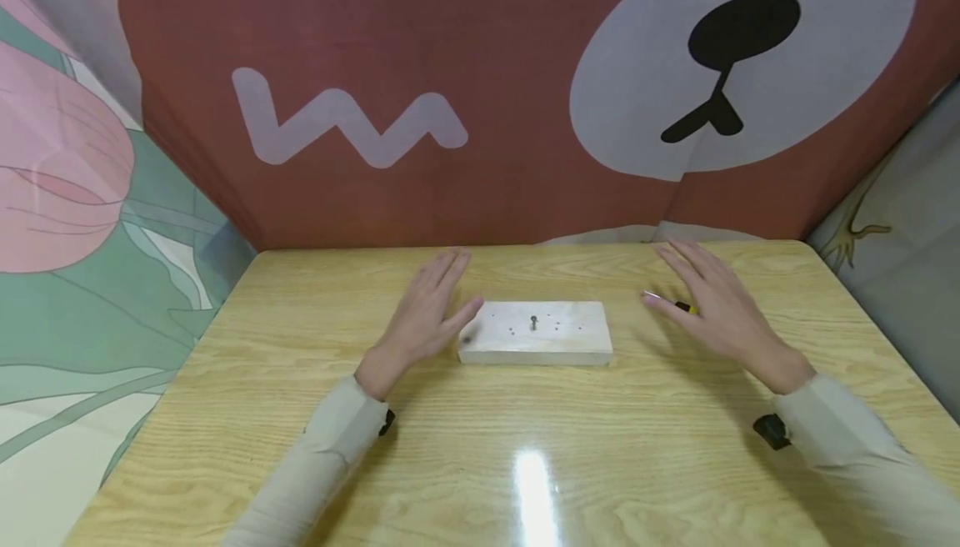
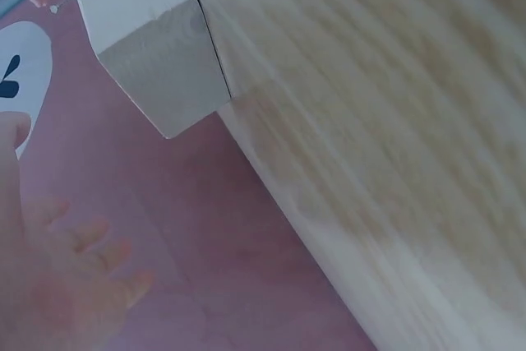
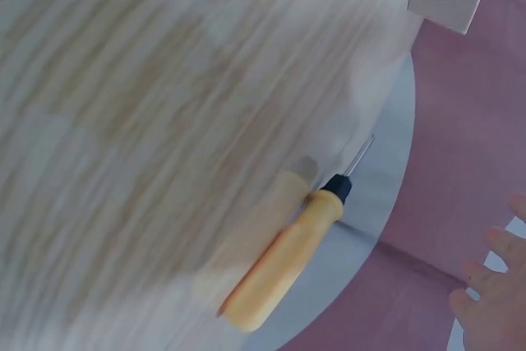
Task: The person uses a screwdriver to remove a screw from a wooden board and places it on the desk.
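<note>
A pale wooden block (image 1: 536,345) with several small holes lies on the table, and a screw (image 1: 534,323) stands up from its top. My left hand (image 1: 423,313) hovers at the block's left end, fingers straight and holding nothing; its thumb overlaps the block's corner in the head view. Off to the right, my right hand (image 1: 716,305) is held above the table with straight fingers and nothing in it. Beneath that hand lies a screwdriver (image 3: 288,256) with a yellow handle and black collar; the right hand partly hides it in the head view.
The wood-grain table (image 1: 450,447) runs back to a reddish cloth (image 1: 375,205) printed with a cartoon face. Patterned cloth (image 1: 67,330) hangs on the left, and a grey cloth (image 1: 915,222) on the right. Each wrist carries a dark camera strap piece.
</note>
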Motion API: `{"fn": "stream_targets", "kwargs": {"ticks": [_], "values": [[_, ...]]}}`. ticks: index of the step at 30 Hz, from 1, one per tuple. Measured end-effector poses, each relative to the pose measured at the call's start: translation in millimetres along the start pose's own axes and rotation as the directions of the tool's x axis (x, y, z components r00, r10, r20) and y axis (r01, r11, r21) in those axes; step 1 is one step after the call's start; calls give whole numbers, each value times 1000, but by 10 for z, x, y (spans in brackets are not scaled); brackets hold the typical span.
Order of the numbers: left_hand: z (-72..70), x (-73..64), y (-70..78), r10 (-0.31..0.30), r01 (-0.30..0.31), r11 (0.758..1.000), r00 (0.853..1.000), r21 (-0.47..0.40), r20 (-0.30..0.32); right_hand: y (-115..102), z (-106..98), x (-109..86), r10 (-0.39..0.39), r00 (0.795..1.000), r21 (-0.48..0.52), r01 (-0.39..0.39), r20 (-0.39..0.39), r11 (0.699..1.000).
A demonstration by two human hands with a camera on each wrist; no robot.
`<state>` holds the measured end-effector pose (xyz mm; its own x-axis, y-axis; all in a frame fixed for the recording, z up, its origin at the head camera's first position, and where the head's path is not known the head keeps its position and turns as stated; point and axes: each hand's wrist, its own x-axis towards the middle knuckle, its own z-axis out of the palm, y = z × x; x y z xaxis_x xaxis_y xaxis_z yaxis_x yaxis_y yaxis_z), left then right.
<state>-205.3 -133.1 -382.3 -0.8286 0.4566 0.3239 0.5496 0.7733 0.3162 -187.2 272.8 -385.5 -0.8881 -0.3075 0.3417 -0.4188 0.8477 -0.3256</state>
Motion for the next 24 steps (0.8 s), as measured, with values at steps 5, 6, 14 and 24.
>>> {"fn": "stream_targets", "kwargs": {"ticks": [5, 6, 14, 24], "values": [[0, -14, 26, -9, 10, 999, 999, -31, 46, 71, -9, -52, 3, 1000, 6, -3, 0, 1000], [0, -17, 29, -6, 8, 999, 999, -36, 54, 90, -11, -65, 9, 1000, 13, -9, 4, 1000], [-5, -56, 29, 10, 0, 996, 994, -94, 106, 205, -32, -159, 46, 998, 27, -47, 31, 999], [11, -94, 43, 11, 14, 989, 985, -148, 170, 305, -53, -224, 104, 987, 74, -114, 124, 991]]}}
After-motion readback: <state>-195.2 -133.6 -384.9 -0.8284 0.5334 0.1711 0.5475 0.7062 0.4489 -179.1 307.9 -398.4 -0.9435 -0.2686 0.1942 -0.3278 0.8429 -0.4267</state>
